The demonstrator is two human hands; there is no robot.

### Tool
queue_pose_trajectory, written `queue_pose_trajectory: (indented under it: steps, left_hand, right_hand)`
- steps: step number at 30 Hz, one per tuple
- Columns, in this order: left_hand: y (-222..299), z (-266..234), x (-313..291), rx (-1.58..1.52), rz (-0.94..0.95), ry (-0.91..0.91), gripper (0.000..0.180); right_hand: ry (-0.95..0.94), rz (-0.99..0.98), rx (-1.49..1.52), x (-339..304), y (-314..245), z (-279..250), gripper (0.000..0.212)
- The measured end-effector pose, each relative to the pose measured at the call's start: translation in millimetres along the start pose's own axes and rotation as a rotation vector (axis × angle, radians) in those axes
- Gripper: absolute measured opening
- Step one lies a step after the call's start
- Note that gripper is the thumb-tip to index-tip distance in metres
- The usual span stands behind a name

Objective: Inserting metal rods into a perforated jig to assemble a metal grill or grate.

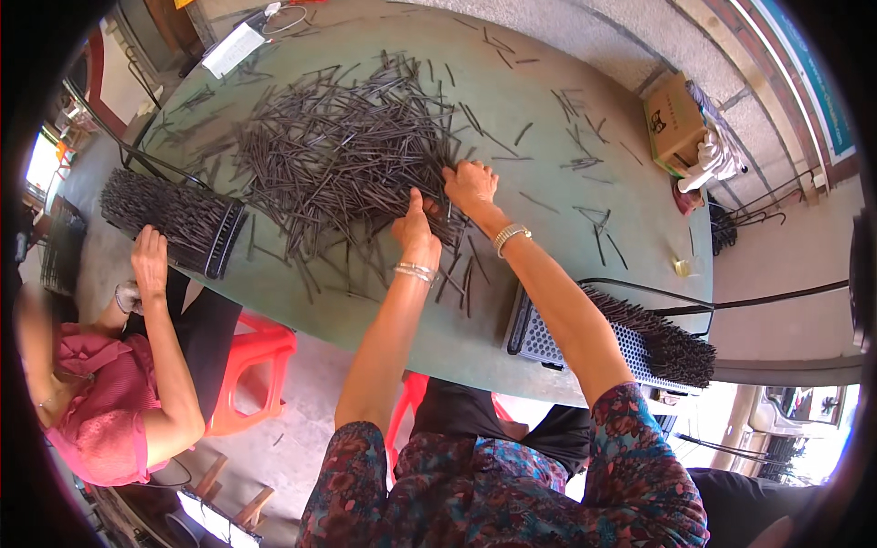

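A big loose heap of thin dark rods [338,155] lies on the green table. At its right edge both of my hands work close together. My left hand [417,236] has its thumb up, and its curled fingers close round rods, partly hidden among them. Just to the right and a little farther off, my right hand [472,186] bends its fingers down onto rods at the heap's edge; its fingertips are mostly hidden. On the near right of the table, below my right forearm, stands a perforated rack [539,340] with many dark rods standing in its far part.
At left, another person's hand [150,260] touches a similar rack [174,219] filled with rods. Scattered rods lie across the green table [539,228]. A cardboard box [674,123] stands at the far right. A red plastic stool [251,370] is below the table at left.
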State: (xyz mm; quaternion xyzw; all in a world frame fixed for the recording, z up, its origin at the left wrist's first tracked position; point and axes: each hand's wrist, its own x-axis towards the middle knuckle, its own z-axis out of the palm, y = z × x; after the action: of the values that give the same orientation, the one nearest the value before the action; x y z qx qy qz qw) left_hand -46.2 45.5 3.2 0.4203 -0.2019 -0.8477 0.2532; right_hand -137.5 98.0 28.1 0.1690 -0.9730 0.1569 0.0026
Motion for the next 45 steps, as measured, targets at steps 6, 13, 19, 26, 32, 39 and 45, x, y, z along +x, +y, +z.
queue_pose_trajectory:
  steps: [6, 13, 19, 26, 32, 39, 45]
  left_hand:
    - [-3.6, 15.9, 7.9, 0.136, 0.000, 0.130, 0.044]
    - [2.4, -0.4, 6.3, 0.024, -0.113, -0.300, 0.073]
    - [4.3, 14.0, -32.9, 0.046, -0.192, -0.496, 0.061]
    - [28.7, -5.9, 18.7, -0.141, -0.332, -0.595, 0.016]
    - [56.0, 15.9, -2.1, -0.153, -0.228, -0.594, 0.015]
    - [74.2, 11.9, -26.1, -0.209, -0.279, -0.611, 0.014]
    - [54.8, -9.5, -55.3, 0.177, 0.069, -0.536, 0.014]
  right_hand:
    - [-0.260, 0.103, 0.315, 5.7, 11.3, 6.1, 0.034]
    - [0.084, -0.171, 0.227, -48.9, -13.9, -28.2, 0.025]
    - [0.142, -0.273, 0.143, -64.5, 6.8, -50.3, 0.023]
    - [-0.041, -0.441, 0.432, -80.1, 4.1, -100.1, 0.024]
    - [-0.773, -0.914, 0.099, -133.4, 33.4, -73.2, 0.018]
    - [-0.417, -0.911, -0.329, -73.8, 60.0, -39.1, 0.055]
    - [-0.608, -0.201, 0.615, -45.0, 37.2, -117.0, 0.089]
